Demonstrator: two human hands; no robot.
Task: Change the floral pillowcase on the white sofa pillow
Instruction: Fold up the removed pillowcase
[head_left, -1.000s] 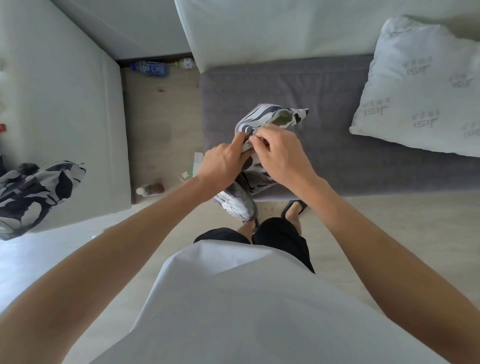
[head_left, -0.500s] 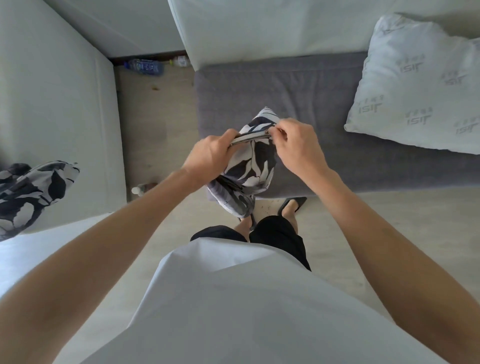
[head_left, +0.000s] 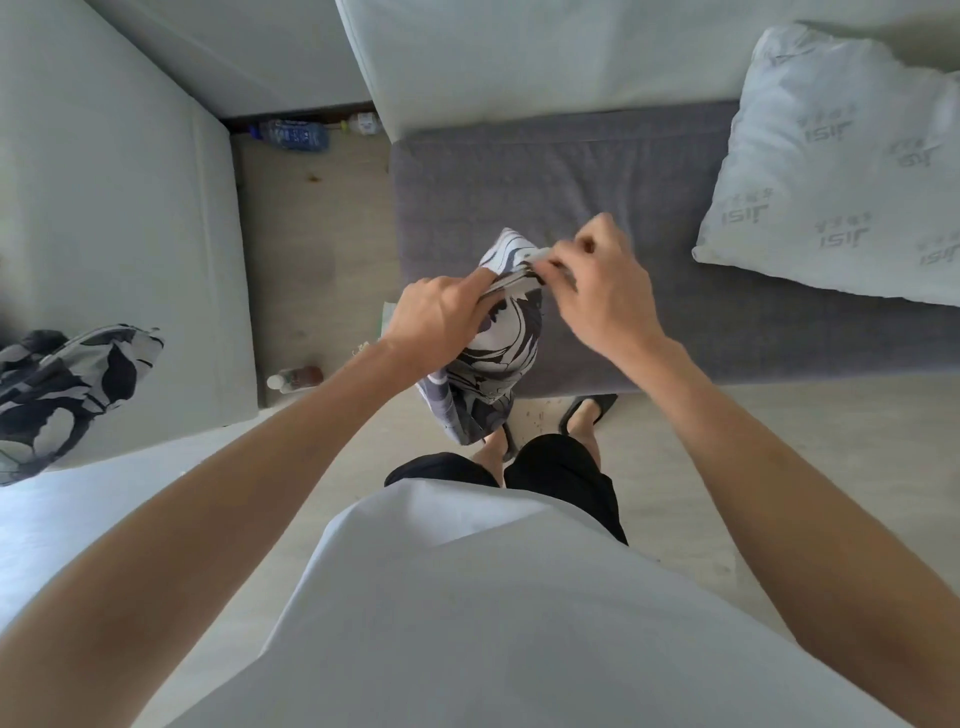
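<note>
Over the grey sofa seat (head_left: 649, 171), dead center, both hands pinch one floral pillowcase (head_left: 498, 353) by its top edge: left hand (head_left: 441, 317) fingers curled on it at 9 o'clock, right hand (head_left: 602, 286) at 3. One white pillow (head_left: 841, 171) sits at 2 o'clock, a second floral bundle (head_left: 62, 395) at 9. Two bottles on the floor (head_left: 311, 249).

We note a grey sofa seat (head_left: 675, 171), a second patterned cloth (head_left: 62, 395) lying on the pale surface (head_left: 104, 208) at left, and two bottles (head_left: 293, 136) (head_left: 296, 378) on the wooden floor (head_left: 311, 249) between them.
</note>
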